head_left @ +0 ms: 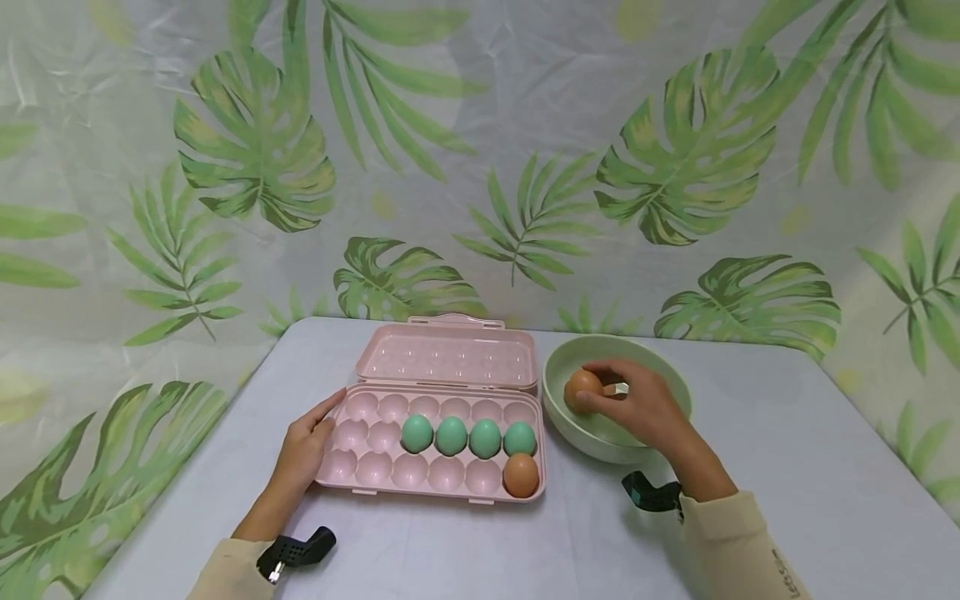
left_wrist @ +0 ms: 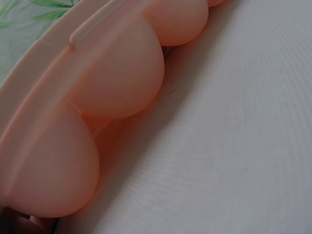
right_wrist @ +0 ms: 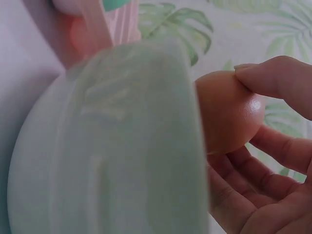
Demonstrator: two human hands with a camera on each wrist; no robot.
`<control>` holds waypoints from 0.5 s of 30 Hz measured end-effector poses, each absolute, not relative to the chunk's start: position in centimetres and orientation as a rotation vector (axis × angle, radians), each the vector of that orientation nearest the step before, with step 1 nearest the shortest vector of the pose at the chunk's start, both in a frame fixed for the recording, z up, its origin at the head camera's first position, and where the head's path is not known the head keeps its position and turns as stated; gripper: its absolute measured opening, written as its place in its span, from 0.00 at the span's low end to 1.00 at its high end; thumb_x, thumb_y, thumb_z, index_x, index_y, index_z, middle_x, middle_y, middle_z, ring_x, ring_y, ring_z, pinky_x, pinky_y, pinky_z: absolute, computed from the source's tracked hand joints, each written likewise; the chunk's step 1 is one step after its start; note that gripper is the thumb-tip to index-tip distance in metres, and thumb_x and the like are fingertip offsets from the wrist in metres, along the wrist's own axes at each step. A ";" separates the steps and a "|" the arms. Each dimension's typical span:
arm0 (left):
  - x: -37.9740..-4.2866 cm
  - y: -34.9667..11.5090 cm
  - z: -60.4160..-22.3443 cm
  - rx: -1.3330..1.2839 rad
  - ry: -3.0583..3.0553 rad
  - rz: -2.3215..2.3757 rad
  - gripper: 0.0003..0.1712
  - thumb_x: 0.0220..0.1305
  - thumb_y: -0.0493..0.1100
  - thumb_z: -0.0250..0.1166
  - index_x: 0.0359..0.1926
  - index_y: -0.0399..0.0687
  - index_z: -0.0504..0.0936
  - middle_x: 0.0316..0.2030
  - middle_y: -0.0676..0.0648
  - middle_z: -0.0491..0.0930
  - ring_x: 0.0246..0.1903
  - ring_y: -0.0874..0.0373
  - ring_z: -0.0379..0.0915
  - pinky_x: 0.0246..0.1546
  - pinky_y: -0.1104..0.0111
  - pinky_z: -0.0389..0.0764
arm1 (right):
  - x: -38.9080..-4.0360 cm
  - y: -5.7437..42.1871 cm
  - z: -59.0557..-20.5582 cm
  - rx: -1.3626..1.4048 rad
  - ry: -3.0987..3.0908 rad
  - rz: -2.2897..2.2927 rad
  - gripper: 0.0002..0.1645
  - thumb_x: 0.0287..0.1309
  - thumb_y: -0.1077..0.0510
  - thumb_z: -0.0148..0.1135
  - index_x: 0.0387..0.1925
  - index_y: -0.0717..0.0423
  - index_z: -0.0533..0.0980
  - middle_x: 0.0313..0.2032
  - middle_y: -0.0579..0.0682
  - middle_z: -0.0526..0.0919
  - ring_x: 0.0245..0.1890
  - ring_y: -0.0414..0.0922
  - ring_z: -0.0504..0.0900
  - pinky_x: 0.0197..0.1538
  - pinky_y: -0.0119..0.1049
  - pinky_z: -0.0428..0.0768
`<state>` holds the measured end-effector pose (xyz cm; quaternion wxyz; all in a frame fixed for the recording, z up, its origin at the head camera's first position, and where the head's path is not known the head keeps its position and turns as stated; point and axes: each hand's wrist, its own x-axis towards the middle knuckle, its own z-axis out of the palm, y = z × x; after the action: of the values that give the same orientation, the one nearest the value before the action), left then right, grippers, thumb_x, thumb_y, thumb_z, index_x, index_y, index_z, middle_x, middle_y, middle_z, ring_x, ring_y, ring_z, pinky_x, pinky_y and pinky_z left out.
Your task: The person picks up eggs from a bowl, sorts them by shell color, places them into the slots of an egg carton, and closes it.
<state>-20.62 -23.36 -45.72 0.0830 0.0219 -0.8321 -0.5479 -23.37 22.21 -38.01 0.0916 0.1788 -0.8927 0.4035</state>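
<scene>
My right hand [head_left: 637, 400] pinches a brown egg [head_left: 582, 392] between thumb and fingers, over the light green bowl [head_left: 600, 447]. The right wrist view shows the egg [right_wrist: 226, 112] beyond the bowl's rim, thumb on one side and fingers on the other. My left hand [head_left: 303, 446] holds the left edge of an open pink egg box [head_left: 405, 492]. Several green eggs [head_left: 452, 436] fill the right part of its middle row. Another brown egg [head_left: 521, 475] sits in the front right corner hollow. The left wrist view shows the box's rounded hollows [left_wrist: 122, 73] from below.
The box's lid [head_left: 446, 354] lies folded back behind it. The bowl stands close to the box's right side on a white-covered table [head_left: 780, 450]. A leaf-printed sheet [head_left: 525, 125] hangs behind the table.
</scene>
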 end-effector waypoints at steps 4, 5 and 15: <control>-20.6 -23.4 -45.8 0.072 -2.488 -1.642 0.25 0.72 0.36 0.45 0.69 0.43 0.67 0.69 0.44 0.62 0.72 0.49 0.49 0.71 0.54 0.50 | -23.0 21.5 -37.7 0.562 -2.625 1.287 0.27 0.51 0.51 0.73 0.53 0.56 0.78 0.46 0.53 0.82 0.39 0.50 0.83 0.39 0.33 0.82; -20.6 -23.4 -45.8 0.072 -2.488 -1.641 0.25 0.72 0.36 0.45 0.68 0.43 0.67 0.69 0.44 0.62 0.72 0.48 0.49 0.71 0.54 0.50 | -23.0 21.3 -37.7 0.575 -2.617 1.308 0.28 0.51 0.51 0.72 0.53 0.57 0.78 0.47 0.53 0.81 0.39 0.50 0.83 0.39 0.33 0.83; -20.9 -23.5 -46.0 0.076 -2.497 -1.606 0.25 0.72 0.36 0.45 0.68 0.43 0.68 0.69 0.44 0.63 0.71 0.48 0.50 0.71 0.54 0.51 | -22.0 19.5 -37.2 0.654 -2.555 1.384 0.27 0.53 0.53 0.72 0.53 0.59 0.77 0.49 0.52 0.79 0.44 0.47 0.80 0.45 0.39 0.83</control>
<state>-20.87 -23.47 -45.96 0.0855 0.0255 -0.8377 -0.5388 -21.95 19.46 -37.19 0.0815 0.2187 -0.8551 0.4630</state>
